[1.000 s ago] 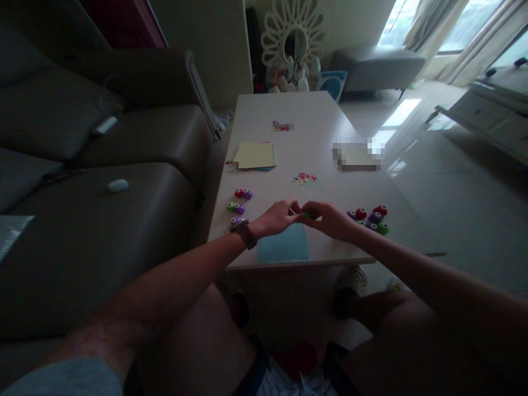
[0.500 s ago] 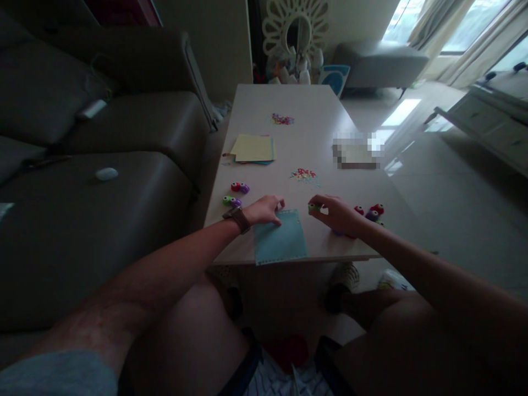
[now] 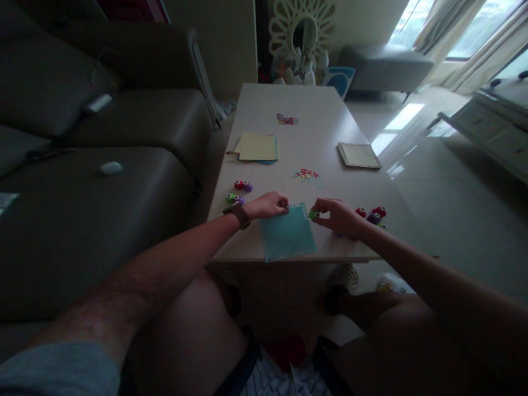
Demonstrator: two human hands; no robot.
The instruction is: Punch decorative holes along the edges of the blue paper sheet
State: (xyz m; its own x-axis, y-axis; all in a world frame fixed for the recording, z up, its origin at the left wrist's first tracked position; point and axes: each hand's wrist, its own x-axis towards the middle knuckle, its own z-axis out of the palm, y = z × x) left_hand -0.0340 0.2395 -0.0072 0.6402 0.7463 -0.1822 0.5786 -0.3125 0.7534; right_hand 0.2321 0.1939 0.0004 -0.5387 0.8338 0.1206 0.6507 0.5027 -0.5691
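A light-blue sheet of paper lies at the near edge of the table, with small cut-outs along its borders. My left hand, with a brown watch on its wrist, pinches the sheet at its far edge. Off the sheet's upper right corner, my right hand grips a small green craft punch between thumb and fingers. Several more craft punches, red, purple and green, sit beside my right wrist, partly hidden by it. Red and purple punches and green and purple punches stand left of my left hand.
On the table are a stack of coloured paper, a pile of pale sheets with patterned edges, and two heaps of tiny paper bits, one nearer and one farther. A grey sofa stands at the left.
My left fingers have closed on the sheet's far edge, and the sheet has turned slightly. My right hand still holds the green punch, now close to the sheet's corner. The view has shifted a little.
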